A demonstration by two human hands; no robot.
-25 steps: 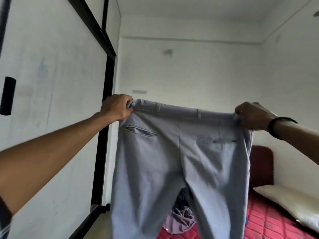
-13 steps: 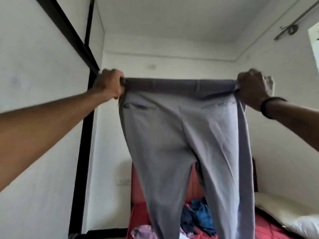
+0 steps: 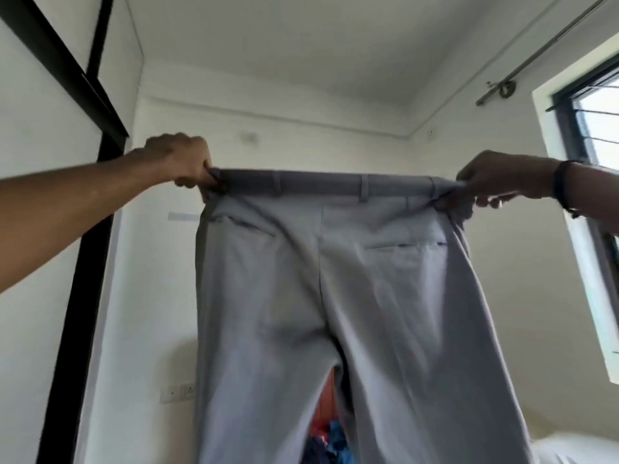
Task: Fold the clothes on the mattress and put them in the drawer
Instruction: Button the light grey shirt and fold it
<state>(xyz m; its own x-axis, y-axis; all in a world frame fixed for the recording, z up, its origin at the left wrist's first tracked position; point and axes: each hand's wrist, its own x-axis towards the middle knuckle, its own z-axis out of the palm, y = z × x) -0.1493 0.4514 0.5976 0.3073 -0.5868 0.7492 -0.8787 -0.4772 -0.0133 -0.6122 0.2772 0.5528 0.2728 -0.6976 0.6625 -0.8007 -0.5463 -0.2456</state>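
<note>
Light grey trousers [image 3: 335, 296] hang full length in front of me, back pockets facing me, waistband stretched flat and level. My left hand [image 3: 182, 162] grips the left end of the waistband. At the right end my right hand [image 3: 495, 179] pinches the waistband, a dark band on its wrist. Both arms are raised and held wide apart. Between the trouser legs a small heap of blue and dark clothes [image 3: 330, 443] shows low down against something red. The mattress and the drawer are hidden.
A white wardrobe with a black frame [image 3: 83, 246] stands close on the left. A window [image 3: 596, 202] with a curtain rod above it is on the right wall. A white pillow corner [image 3: 569, 452] shows at the bottom right. A wall socket [image 3: 177, 393] sits behind.
Both hands have kept their hold while the view tilted further up. The bed has dropped almost out of sight and the window has come into view at the right.
</note>
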